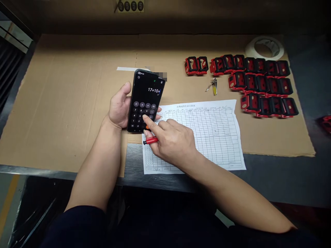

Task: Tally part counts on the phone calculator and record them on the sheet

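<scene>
My left hand [119,106] is wrapped round a black smartphone [145,91], tilted up above the table. On its screen a calculator shows "17+10+" with 27 in small digits beneath. The index finger of my right hand [173,139] points at the keypad, at or just over the number keys; whether it touches the glass I cannot tell. Between thumb and curled fingers that same hand grips a red pen [150,140] with a dark end. Under the phone and right hand lies a printed form sheet [214,137] with a grid and some handwriting.
Red-and-black plastic frames [261,82] stand in rows at the right, with two more [196,65] set apart. A nail clipper [214,86] lies below those two. A tape roll [250,50] is behind the rows. Cardboard [64,103] covers much of the metal table [271,179].
</scene>
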Demonstrator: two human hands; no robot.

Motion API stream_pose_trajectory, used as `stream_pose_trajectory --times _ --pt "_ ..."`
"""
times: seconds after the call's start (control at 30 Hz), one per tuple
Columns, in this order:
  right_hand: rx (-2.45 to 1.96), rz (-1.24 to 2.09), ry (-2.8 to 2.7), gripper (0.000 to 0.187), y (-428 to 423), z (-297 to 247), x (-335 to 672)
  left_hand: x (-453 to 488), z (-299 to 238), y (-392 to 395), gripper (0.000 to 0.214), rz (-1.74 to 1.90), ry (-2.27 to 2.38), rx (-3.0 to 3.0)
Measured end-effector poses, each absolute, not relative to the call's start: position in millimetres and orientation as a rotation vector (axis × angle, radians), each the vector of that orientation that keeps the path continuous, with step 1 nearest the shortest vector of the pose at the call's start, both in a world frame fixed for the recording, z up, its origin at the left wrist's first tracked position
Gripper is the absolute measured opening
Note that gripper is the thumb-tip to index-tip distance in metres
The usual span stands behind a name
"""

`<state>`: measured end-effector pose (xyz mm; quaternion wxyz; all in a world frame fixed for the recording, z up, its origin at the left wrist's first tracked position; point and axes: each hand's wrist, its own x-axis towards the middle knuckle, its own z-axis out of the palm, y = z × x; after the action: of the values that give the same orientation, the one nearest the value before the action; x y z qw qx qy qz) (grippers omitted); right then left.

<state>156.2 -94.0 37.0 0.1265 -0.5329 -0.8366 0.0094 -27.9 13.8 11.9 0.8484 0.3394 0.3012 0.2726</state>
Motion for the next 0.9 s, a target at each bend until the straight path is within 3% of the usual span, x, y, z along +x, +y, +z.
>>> stream_pose_trajectory --times 0.13,0.4,0.67,0.9 --pt "-1.571 0.055 -2.454 0.046 -93.0 36.3 155.8 -26.2 14.1 12.9 0.105 0.579 0.663 0.686" --pt "-1.716 0.143 -2.46 0.055 -88.3 41.4 153.1 -24.2 14.4 11.6 0.101 0.628 0.667 0.684" --pt "-1.619 0.009 -2.362 0.04 -95.7 38.0 168.2 -24.3 16.4 10.7 0.112 0.596 0.68 0.701" --pt "-1.678 0.095 -2.425 0.042 -94.1 37.4 169.4 -24.5 16.7 10.7 0.108 0.595 0.693 0.707"
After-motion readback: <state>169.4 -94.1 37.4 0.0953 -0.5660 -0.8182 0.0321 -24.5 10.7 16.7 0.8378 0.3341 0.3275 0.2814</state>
